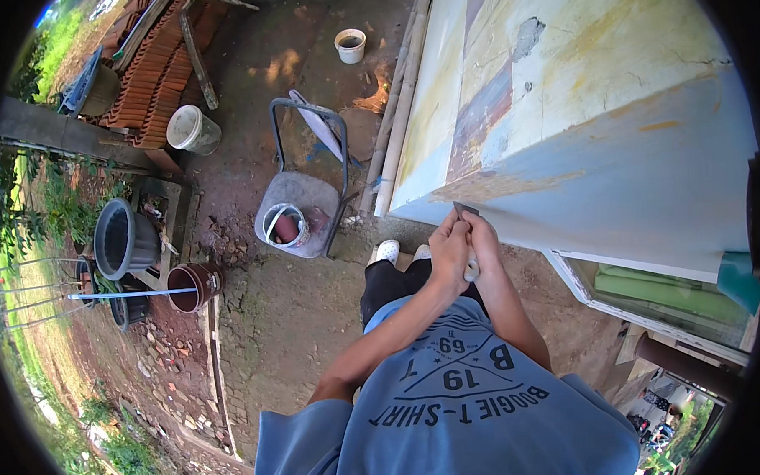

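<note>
A scraper with a dark flat blade is held against the lower edge of the painted wall. My left hand is wrapped round it, with the fingers closed. My right hand grips it from the other side, close against the left. A pale rounded handle end sticks out below the hands. The fingers hide most of the tool's middle. Beside the blade, the wall shows a worn brownish strip, and patches of yellow, white and blue paint lie above it.
A metal-framed chair stands left of the wall, bearing a bucket with something dark red inside. White pails, plant pots and stacked roof tiles lie farther left. Bamboo poles run along the wall; a window is at right.
</note>
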A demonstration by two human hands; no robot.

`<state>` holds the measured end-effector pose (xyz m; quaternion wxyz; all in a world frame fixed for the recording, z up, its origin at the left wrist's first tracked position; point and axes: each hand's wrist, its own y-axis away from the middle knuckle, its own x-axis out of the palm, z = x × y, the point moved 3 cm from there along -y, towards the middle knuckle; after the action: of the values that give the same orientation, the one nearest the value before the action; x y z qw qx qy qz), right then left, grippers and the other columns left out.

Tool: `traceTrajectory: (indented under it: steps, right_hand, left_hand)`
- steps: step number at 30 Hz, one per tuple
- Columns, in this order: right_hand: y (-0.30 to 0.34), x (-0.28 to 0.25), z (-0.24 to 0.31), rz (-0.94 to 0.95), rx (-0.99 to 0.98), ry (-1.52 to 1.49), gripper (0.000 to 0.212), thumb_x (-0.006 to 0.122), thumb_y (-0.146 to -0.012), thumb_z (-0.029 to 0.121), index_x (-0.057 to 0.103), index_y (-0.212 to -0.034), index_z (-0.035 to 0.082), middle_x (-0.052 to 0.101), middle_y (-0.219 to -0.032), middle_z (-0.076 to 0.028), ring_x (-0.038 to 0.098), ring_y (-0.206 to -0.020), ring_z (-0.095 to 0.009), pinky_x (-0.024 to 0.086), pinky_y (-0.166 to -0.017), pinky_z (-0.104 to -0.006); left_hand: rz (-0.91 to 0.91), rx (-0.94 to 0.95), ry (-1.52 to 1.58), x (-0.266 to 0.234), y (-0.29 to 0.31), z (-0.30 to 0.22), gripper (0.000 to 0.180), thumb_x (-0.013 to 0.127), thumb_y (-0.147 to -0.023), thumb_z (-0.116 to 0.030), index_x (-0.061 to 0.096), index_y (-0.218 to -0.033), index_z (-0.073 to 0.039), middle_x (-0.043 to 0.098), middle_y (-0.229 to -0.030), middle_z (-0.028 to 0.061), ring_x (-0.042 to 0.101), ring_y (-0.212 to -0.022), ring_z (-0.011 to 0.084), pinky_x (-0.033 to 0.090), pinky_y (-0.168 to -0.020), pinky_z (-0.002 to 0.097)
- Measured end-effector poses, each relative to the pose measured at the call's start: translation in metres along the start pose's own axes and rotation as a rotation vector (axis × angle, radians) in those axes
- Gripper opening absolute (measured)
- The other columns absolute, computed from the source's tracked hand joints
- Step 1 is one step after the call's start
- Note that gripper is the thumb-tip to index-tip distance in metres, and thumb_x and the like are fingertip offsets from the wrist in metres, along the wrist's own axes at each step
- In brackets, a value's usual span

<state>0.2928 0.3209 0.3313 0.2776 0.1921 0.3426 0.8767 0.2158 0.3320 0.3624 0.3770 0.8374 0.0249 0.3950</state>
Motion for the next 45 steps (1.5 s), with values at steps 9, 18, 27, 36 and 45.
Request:
traceTrajectory:
  steps: [9, 18, 27, 36, 45]
  right_hand:
    - [0.029, -0.009, 0.004, 0.049, 0.031, -0.096, 0.018, 0.055, -0.092, 0.021, 0.060, -0.082, 0.006, 0.055, -0.067, -0.001, 0.051, -0.055, -0.010, 0.040, -0.050, -0.0266]
    - [0.020, -0.010, 0.001, 0.057, 0.040, -0.083, 0.018, 0.054, -0.092, 0.019, 0.061, -0.080, 0.006, 0.053, -0.065, 0.000, 0.049, -0.054, -0.011, 0.040, -0.050, -0.0272]
    - [0.009, -0.019, -0.010, 0.046, 0.072, -0.145, 0.019, 0.053, -0.092, 0.018, 0.059, -0.077, 0.008, 0.056, -0.066, 0.000, 0.051, -0.054, -0.011, 0.040, -0.048, -0.0270]
    - [-0.011, -0.012, -0.025, 0.065, 0.072, -0.051, 0.023, 0.051, -0.093, 0.018, 0.058, -0.074, 0.007, 0.053, -0.065, 0.001, 0.049, -0.053, -0.010, 0.039, -0.048, -0.0272]
    - [-0.030, -0.011, -0.044, 0.023, 0.021, 0.040, 0.022, 0.051, -0.093, 0.019, 0.057, -0.074, 0.007, 0.051, -0.064, 0.001, 0.049, -0.055, -0.011, 0.040, -0.050, -0.0292]
  left_hand:
    - [0.016, -0.008, -0.013, 0.006, 0.038, 0.005, 0.026, 0.045, -0.093, -0.003, 0.063, -0.111, -0.001, 0.052, -0.072, -0.0042, 0.047, -0.059, 0.0028, 0.041, -0.053, 0.0195]
    - [0.042, 0.019, -0.023, 0.021, 0.033, -0.006, 0.015, 0.045, -0.090, -0.002, 0.058, -0.084, -0.007, 0.046, -0.066, -0.0029, 0.044, -0.055, 0.0068, 0.038, -0.049, 0.0237]
    - [-0.018, -0.017, -0.012, 0.001, 0.028, 0.017, 0.018, 0.045, -0.093, -0.004, 0.063, -0.097, -0.003, 0.049, -0.069, -0.0038, 0.046, -0.056, 0.0050, 0.040, -0.049, 0.0217]
    - [-0.046, 0.011, -0.092, -0.019, -0.003, 0.024, 0.015, 0.048, -0.092, -0.004, 0.062, -0.097, -0.003, 0.048, -0.069, -0.0037, 0.043, -0.057, 0.0051, 0.039, -0.052, 0.0213]
    - [-0.062, -0.018, -0.091, -0.038, -0.017, 0.027, 0.032, 0.047, -0.090, -0.001, 0.062, -0.118, 0.000, 0.051, -0.072, -0.0035, 0.044, -0.059, 0.0036, 0.039, -0.052, 0.0201]
